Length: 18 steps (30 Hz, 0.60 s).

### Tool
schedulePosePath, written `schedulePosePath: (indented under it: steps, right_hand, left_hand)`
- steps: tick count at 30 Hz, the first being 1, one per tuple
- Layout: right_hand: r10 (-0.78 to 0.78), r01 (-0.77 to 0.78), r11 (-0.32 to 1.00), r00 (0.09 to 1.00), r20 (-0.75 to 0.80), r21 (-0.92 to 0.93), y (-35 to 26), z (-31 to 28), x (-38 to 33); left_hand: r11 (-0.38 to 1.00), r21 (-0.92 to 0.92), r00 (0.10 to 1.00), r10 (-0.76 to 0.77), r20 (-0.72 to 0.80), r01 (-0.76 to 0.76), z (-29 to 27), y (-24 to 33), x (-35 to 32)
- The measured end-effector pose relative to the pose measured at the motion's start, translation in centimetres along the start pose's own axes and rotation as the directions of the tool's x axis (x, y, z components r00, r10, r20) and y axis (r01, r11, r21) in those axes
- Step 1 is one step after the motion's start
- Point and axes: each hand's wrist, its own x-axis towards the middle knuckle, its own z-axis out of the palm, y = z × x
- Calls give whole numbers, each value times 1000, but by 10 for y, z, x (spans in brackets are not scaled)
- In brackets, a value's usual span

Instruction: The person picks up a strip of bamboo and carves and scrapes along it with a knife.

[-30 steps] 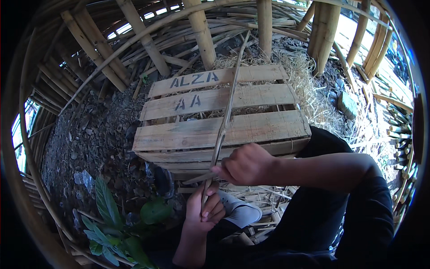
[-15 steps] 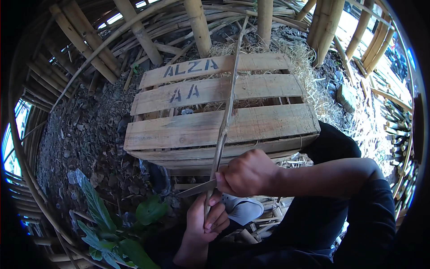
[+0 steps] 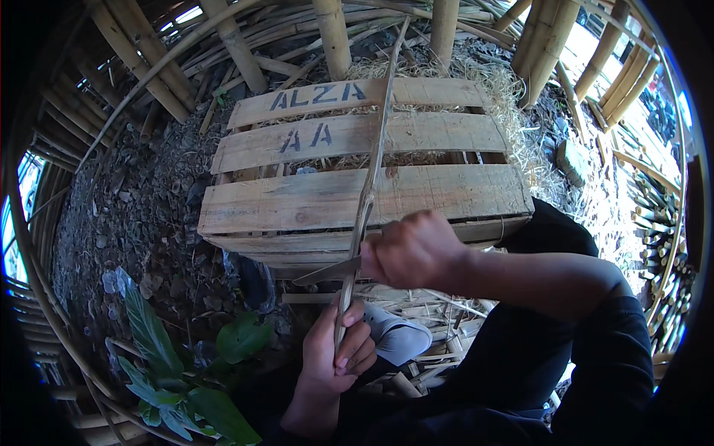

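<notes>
A long bamboo strip (image 3: 377, 149) runs away from me across the top of a slatted wooden crate (image 3: 290, 204). Its near end is wrapped in the closed fingers of my left hand (image 3: 338, 346). My right hand (image 3: 416, 251) is a fist around the handle of a knife (image 3: 327, 272), and the handle itself is hidden. The blade points left and lies across the strip, a little beyond my left hand. Where the edge meets the strip cannot be made out exactly.
Bamboo posts (image 3: 332, 41) stand beyond the crate, with straw (image 3: 513, 134) at its right. A leafy green plant (image 3: 160, 357) grows at the near left. My grey shoe (image 3: 398, 338) shows below the crate, near bamboo scraps (image 3: 450, 346). Cut bamboo poles (image 3: 654, 223) are stacked at far right.
My right hand and the knife have moved away from me along the strip, widening the gap to my left hand. My left hand keeps its hold. The view has shifted slightly.
</notes>
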Motion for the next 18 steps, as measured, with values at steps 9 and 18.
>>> schedulePosePath:
  steps: [9,18]
  right_hand:
    - [-61,61,998,998,-10,11,22,3,4]
    - [55,-52,998,995,79,-43,1,-12,-8]
  left_hand:
    - [990,140,999,25,-33,-20,-3,6,8]
    - [968,248,998,51,-32,-41,0,4,12]
